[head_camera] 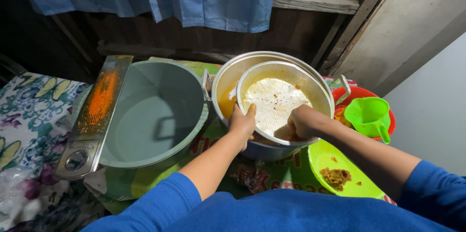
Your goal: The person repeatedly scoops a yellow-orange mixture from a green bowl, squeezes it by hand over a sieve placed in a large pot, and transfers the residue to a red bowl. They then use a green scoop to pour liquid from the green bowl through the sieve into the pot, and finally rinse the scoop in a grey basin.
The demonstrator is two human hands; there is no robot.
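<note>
A round perforated metal strainer (276,103) sits tilted inside a wide aluminium pot (233,74), with the left hand (241,122) on its near-left rim and the right hand (303,121) on its near-right rim. Left of the pot stands a grey plastic basin (155,115); a flat metal grater (97,110) lies across the basin's left edge. Right of the pot, a green plastic scoop (369,114) rests in a red bowl (391,122). In front of that bowl lies a lime-green plate (323,159).
</note>
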